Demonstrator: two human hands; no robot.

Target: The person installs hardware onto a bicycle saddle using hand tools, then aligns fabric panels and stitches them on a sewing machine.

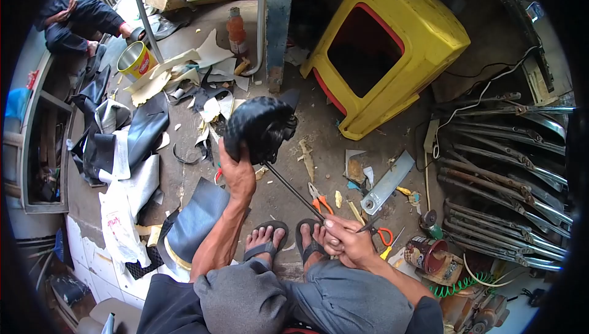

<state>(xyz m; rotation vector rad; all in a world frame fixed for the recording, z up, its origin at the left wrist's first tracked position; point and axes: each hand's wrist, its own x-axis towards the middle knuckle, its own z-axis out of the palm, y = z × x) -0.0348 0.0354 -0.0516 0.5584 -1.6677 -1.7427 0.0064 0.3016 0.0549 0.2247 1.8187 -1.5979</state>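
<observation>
My left hand (239, 174) is closed around a rounded, glossy black padded-looking piece (257, 128), held up above the floor; its exact kind is unclear. A thin dark rod (291, 185) runs from the underside of that piece down to my right hand (346, 239), which is wrapped round its lower end. Whether the rod is fixed to the black piece or only pushed against it, I cannot tell. Beyond my right fist a short dark tip shows. On the floor just past this hand lie orange-handled pliers (319, 199), an orange handle loop (385, 236) and a flat metal plate (389, 183).
A yellow plastic stool (392, 39) lies tipped over ahead. Chrome metal frames (509, 180) are stacked at right, near an open paint can (426, 254). Black and white material scraps (132, 131) and a yellow tin (136, 62) are at left. Another person (80, 15) sits far left.
</observation>
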